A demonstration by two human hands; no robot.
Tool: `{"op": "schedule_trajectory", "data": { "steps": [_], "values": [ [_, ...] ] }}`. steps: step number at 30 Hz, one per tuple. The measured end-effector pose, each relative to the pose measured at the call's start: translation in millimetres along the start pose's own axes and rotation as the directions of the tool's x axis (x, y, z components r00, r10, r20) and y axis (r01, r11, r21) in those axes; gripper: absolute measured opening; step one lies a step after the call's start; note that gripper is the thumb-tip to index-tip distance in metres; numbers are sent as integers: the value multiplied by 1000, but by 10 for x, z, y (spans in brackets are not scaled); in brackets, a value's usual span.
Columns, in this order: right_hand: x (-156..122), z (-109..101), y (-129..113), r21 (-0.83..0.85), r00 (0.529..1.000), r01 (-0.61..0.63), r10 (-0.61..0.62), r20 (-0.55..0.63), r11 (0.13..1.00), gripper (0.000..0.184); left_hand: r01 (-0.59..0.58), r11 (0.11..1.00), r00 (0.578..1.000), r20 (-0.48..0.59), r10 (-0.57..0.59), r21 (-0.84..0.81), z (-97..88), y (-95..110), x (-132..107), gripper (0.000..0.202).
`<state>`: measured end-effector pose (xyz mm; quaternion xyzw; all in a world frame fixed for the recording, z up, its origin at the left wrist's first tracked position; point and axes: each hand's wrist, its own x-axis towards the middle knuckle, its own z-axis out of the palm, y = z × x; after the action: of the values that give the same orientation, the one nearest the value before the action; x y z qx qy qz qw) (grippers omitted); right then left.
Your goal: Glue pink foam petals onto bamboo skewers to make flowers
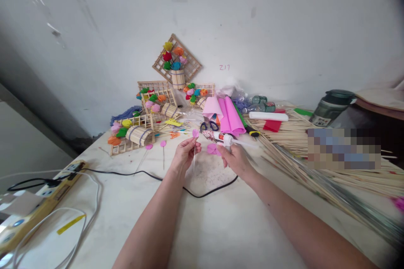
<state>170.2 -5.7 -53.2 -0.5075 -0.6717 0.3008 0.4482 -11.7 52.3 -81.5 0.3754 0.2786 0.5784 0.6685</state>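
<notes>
Between the fingertips of my left hand [186,153] is a thin wire stem topped by a small pink paper petal [195,133]. My right hand [236,159] is closed around the handle of a white hot glue gun [227,139], whose front points left toward the petal. A clear glue stick sticks out behind it, and the handle is mostly hidden by my fingers. Loose pink paper petals [212,149] lie on the table beside my right fingers. Two more pink petals on wire stems, one a pink stemmed petal [163,143], rest left of my left hand.
A black cord [198,196] loops across the table from the power strip [59,189]. Behind stand flower-and-lattice ornaments [139,135], scissors [209,126] and pink paper [232,115]. Bamboo sticks [284,134] spread right, near a dark bottle [331,107].
</notes>
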Motion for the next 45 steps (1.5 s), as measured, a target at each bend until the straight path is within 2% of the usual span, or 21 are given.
{"op": "schedule_trajectory", "data": {
  "steps": [10, 25, 28, 32, 36, 38, 41, 45],
  "values": [
    [-5, 43, 66, -61, 998, 35, -33, 46, 998, 42, -17, 1000, 1000, 1, 17, -7, 15, 13, 0, 19],
    [5, 24, 60, -86, 1000, 4, -5, -11, 996, 39, -8, 1000, 1000, -3, 8, -20, 31, 29, -9, 21],
    [18, 40, 128, -153, 999, 30, -36, -39, 988, 39, -27, 998, 999, -20, 26, -53, 13, 79, -10, 20],
    [26, 111, 218, -408, 991, 119, -134, -8, 905, 34, -66, 988, 991, -126, 49, -140, -39, 216, -13, 19],
    [-11, 266, 230, -623, 971, 237, -164, 174, 745, 33, -103, 971, 987, -147, 72, -216, -73, 335, -8, 17],
    [-40, 362, 213, -657, 954, 296, -176, 244, 693, 31, -103, 969, 989, -126, 77, -223, -63, 355, -10, 16],
    [-82, 489, 172, -685, 940, 337, -186, 287, 646, 29, -87, 975, 994, -89, 69, -206, -12, 341, -26, 13],
    [-125, 570, 89, -695, 923, 375, -181, 339, 614, 33, -60, 987, 997, -48, 53, -149, 66, 285, -49, 17]
  ]
}}
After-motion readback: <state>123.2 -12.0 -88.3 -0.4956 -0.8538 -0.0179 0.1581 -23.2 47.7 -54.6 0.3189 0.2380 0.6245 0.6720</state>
